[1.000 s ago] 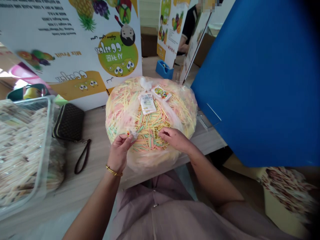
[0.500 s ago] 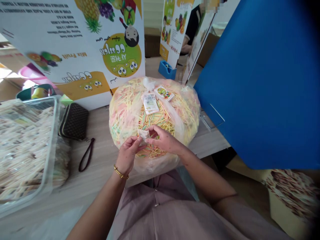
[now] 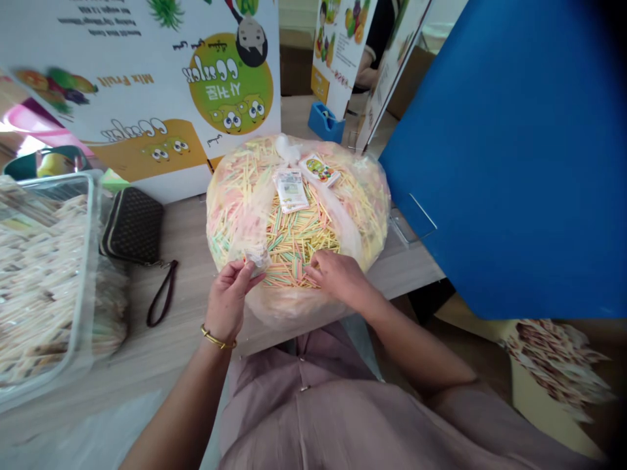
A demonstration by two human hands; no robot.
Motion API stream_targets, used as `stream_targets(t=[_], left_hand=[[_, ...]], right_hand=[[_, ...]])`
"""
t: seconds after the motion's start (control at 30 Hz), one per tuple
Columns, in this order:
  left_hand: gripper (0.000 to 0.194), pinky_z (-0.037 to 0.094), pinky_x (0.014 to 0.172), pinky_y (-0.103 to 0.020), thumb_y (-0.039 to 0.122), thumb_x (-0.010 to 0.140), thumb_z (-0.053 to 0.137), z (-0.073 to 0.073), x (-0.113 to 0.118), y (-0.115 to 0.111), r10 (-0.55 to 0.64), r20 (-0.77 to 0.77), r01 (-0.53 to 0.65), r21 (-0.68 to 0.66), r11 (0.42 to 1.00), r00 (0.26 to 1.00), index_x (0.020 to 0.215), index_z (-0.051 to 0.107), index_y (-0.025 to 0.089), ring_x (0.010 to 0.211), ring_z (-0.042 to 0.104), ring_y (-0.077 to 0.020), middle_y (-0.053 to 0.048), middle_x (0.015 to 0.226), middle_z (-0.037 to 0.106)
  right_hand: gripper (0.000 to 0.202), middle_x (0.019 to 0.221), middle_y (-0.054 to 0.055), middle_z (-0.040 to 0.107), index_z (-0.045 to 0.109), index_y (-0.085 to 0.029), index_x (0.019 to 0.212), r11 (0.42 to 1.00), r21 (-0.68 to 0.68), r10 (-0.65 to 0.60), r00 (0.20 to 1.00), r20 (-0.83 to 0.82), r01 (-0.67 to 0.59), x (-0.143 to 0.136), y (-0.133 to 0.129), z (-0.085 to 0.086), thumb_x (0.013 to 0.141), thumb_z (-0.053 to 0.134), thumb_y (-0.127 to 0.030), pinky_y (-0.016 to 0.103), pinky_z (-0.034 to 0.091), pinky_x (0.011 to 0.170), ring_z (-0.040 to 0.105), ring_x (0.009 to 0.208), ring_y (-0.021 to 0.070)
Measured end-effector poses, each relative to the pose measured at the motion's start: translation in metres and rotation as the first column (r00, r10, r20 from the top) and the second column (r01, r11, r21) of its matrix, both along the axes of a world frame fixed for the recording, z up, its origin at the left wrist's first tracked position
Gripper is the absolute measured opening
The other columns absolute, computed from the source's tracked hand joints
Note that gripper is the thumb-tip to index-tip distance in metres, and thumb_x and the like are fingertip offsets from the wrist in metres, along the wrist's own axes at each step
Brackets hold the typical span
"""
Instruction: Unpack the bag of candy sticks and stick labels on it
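A large clear bag [image 3: 367, 196] full of thin pastel sticks lies open on the table. My left hand [image 3: 231, 287] pinches a small clear printed packet [image 3: 257, 256] over the bag's left part. My right hand [image 3: 336, 274] rests on the loose sticks [image 3: 294, 251] near the bag's front, fingers bent down among them; what they hold, if anything, is too small to make out. On top of the bag lie a stack of small printed packets [image 3: 292, 190] and a stack of printed cards [image 3: 319, 170].
At the left, a plastic tub [image 3: 84, 261] holds many filled packets, beside a dark wallet [image 3: 133, 225] with a strap. Behind stand printed cartons [image 3: 161, 85] and a blue tape dispenser [image 3: 327, 123]. A blue panel [image 3: 514, 156] fills the right.
My hands have moved apart: the left went left with the packet, while the right let go of it and moved right and down onto the sticks. The view has shifted slightly.
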State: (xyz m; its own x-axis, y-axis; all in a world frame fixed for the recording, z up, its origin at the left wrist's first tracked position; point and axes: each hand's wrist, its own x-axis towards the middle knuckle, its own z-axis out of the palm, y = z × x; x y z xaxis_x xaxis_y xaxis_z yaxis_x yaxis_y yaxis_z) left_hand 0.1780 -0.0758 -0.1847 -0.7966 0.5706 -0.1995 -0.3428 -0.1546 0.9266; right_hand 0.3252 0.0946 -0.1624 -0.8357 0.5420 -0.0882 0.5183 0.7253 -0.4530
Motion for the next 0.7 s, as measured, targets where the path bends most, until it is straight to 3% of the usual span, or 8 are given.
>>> stream_targets(t=[0.13, 0.23, 0.4, 0.57, 0.7], left_hand=[[0.037, 0.062, 0.089, -0.035, 0.045, 0.068, 0.089, -0.006, 0.008, 0.005, -0.013, -0.023, 0.013, 0.013, 1.0, 1.0, 0.081, 0.067, 0.018, 0.086, 0.066, -0.0134, 0.001, 0.089, 0.069], [0.037, 0.062, 0.09, -0.035, 0.045, 0.069, 0.088, -0.012, 0.008, 0.006, -0.018, -0.025, 0.018, 0.007, 1.0, 1.0, 0.082, 0.068, 0.017, 0.089, 0.067, -0.0146, 0.0, 0.092, 0.07], [0.04, 0.061, 0.09, -0.036, 0.048, 0.069, 0.087, -0.018, 0.003, 0.002, 0.002, -0.033, -0.003, -0.026, 1.0, 0.999, 0.085, 0.068, 0.017, 0.093, 0.069, -0.0169, -0.002, 0.095, 0.071], [0.044, 0.062, 0.085, -0.033, 0.05, 0.066, 0.089, -0.012, 0.003, 0.004, -0.006, -0.021, 0.006, -0.038, 0.999, 1.0, 0.086, 0.068, 0.017, 0.09, 0.067, -0.0156, -0.001, 0.094, 0.07], [0.044, 0.062, 0.084, -0.033, 0.054, 0.067, 0.087, -0.006, 0.005, 0.01, -0.052, -0.089, 0.046, -0.068, 0.997, 0.995, 0.086, 0.068, 0.018, 0.086, 0.066, -0.0155, -0.001, 0.088, 0.069]], right_hand=[[0.037, 0.106, 0.018, 0.067, 0.063, -0.015, 0.105, 0.992, 0.088, -0.099, 0.992, 0.078, 0.092, -0.02, -0.035, -0.015, 0.093, 0.066, -0.05, 0.036, 0.045, 0.075, 0.063, 0.093, 0.0292], [0.033, 0.106, 0.016, 0.067, 0.062, -0.015, 0.111, 0.997, 0.042, -0.066, 0.994, 0.093, 0.062, -0.027, -0.042, -0.021, 0.095, 0.064, -0.044, 0.035, 0.045, 0.074, 0.064, 0.094, 0.0275], [0.014, 0.086, 0.007, 0.065, 0.06, -0.02, 0.089, 0.998, -0.066, 0.008, 0.998, 0.066, -0.003, -0.015, -0.022, -0.026, 0.098, 0.052, -0.028, 0.031, 0.036, 0.067, 0.058, 0.079, 0.0204], [0.013, 0.087, 0.006, 0.061, 0.054, -0.022, 0.089, 0.995, -0.071, -0.069, 0.998, -0.013, 0.068, -0.004, 0.0, -0.035, 0.097, 0.043, -0.024, 0.031, 0.035, 0.068, 0.055, 0.078, 0.0206], [0.021, 0.091, 0.007, 0.061, 0.049, -0.023, 0.094, 0.979, -0.135, -0.178, 0.969, -0.172, 0.156, 0.0, 0.013, -0.038, 0.103, 0.032, -0.033, 0.034, 0.041, 0.075, 0.057, 0.082, 0.0219]])
